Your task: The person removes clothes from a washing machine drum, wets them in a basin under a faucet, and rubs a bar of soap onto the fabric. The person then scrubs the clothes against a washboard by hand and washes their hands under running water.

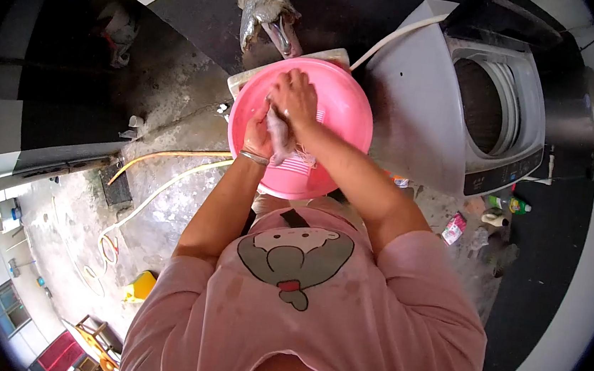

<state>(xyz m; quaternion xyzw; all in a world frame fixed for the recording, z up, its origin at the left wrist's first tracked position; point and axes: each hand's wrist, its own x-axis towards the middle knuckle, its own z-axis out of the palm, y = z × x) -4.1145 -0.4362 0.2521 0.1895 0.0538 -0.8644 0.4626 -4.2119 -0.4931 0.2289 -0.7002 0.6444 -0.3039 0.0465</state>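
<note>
Over a pink basin (343,111) with a ridged washboard area (287,179), both of my hands work close together. My left hand (259,133), with a bracelet at its wrist, is wrapped round one side of a wet, pale greyish-pink cloth (279,141). Its lower end hangs down inside the basin. Against the upper part of the cloth presses my right hand (295,98), its fingers bent and slightly blurred. Some thin, pinkish strands lie on the ridges beside the cloth.
At the right stands an open top-loading washing machine (420,97). A wrapped pipe (264,3) rises behind the basin. Hoses (168,186) cross the wet floor at left, near a yellow object (141,286). Bottles (519,205) and a pink packet (454,228) lie at right.
</note>
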